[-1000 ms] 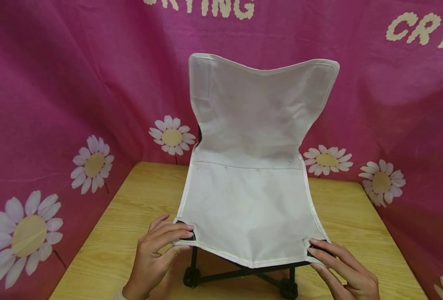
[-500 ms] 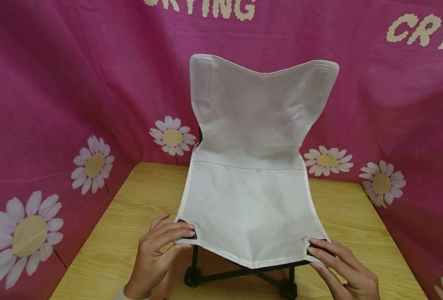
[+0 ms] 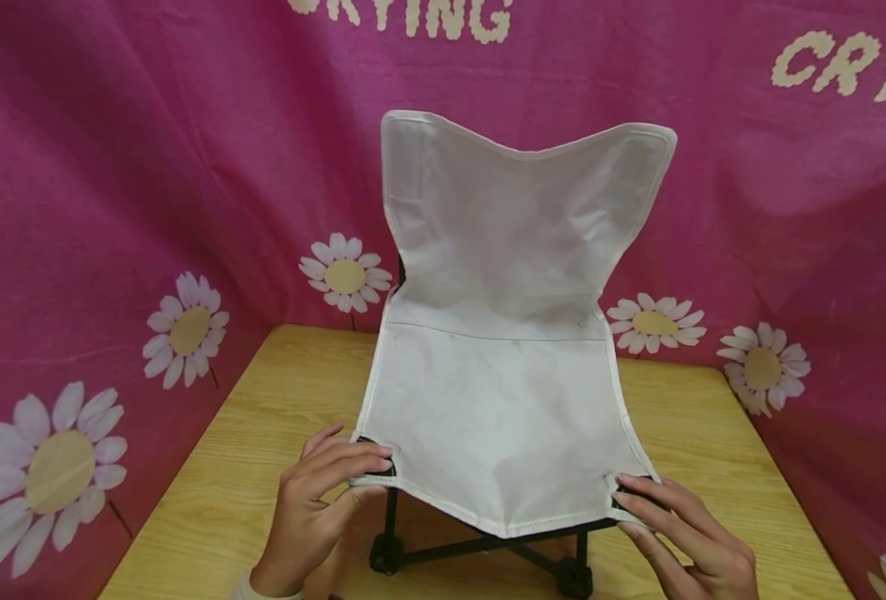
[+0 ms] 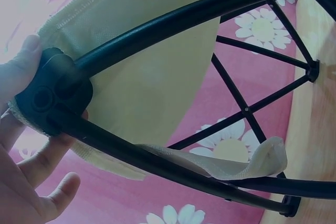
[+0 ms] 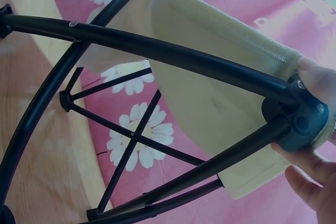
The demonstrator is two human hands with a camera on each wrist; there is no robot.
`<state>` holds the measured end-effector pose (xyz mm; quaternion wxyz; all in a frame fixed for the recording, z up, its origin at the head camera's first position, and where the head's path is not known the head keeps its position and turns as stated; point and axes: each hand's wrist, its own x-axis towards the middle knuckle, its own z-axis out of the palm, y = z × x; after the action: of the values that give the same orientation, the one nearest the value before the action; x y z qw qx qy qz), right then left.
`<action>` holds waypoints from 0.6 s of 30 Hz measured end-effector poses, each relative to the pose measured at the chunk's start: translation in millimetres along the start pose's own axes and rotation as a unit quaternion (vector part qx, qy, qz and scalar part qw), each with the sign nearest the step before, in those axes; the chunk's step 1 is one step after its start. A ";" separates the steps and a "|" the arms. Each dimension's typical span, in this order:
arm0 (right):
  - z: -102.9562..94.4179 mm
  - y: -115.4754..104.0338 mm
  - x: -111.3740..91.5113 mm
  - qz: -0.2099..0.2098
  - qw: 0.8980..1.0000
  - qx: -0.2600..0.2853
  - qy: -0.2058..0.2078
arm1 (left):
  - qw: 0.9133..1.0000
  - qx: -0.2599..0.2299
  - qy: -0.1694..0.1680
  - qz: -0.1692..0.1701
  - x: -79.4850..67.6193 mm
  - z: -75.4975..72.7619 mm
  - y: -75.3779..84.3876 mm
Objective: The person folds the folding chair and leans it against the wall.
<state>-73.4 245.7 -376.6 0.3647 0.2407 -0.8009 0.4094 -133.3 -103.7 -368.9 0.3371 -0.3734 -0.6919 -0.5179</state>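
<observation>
A folding chair [image 3: 503,417] with an off-white fabric seat and backrest stands unfolded on the table, facing me. My left hand [image 3: 311,504] grips its front left corner, fingertips on top and thumb beneath. At the front right corner, my right hand [image 3: 693,533] pinches the fabric and frame in the same way. In the left wrist view, a black plastic corner joint [image 4: 58,93] with two tubes running from it sits between thumb and fingers. The right wrist view has the matching joint [image 5: 296,114] held by thumb and fingers, the fabric lying against it.
The wooden table [image 3: 247,433] carries the chair, whose crossed black leg tubes [image 3: 443,550] show below the seat. A pink curtain [image 3: 187,125] with daisies and lettering encloses the back and both sides.
</observation>
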 end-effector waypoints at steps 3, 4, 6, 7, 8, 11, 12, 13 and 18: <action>0.1 0.0 0.6 -0.003 1.000 0.000 0.002 | 1.000 0.001 0.001 0.006 1.2 0.3 0.4; 0.3 0.1 0.8 -0.003 1.000 0.000 0.002 | 1.000 0.001 0.001 0.007 1.5 0.4 0.5; 0.3 0.0 1.1 -0.001 1.000 -0.002 0.002 | 1.000 0.001 0.002 0.008 2.1 0.4 0.8; 0.5 0.0 1.2 -0.001 1.000 -0.002 0.002 | 1.000 0.001 0.002 0.008 2.3 0.5 0.8; 0.7 0.1 1.4 -0.001 1.000 -0.001 0.001 | 1.000 0.001 0.003 0.008 2.5 0.5 0.8; 1.5 0.6 1.8 -0.003 1.000 0.001 0.001 | 1.000 0.002 0.005 0.007 3.0 0.5 0.8; 1.8 0.8 2.0 -0.004 1.000 0.002 0.002 | 1.000 0.002 0.005 0.007 3.1 0.5 0.8; 2.2 0.9 2.1 -0.006 1.000 0.003 0.002 | 1.000 0.002 0.006 0.007 3.3 0.5 0.7; 3.0 0.2 3.1 -0.012 1.000 0.000 0.007 | 1.000 0.002 0.006 0.009 4.9 0.8 0.5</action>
<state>-76.7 243.0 -375.5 0.3749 0.2476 -0.7954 0.4068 -135.4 -102.0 -364.8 0.3467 -0.3761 -0.6872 -0.5159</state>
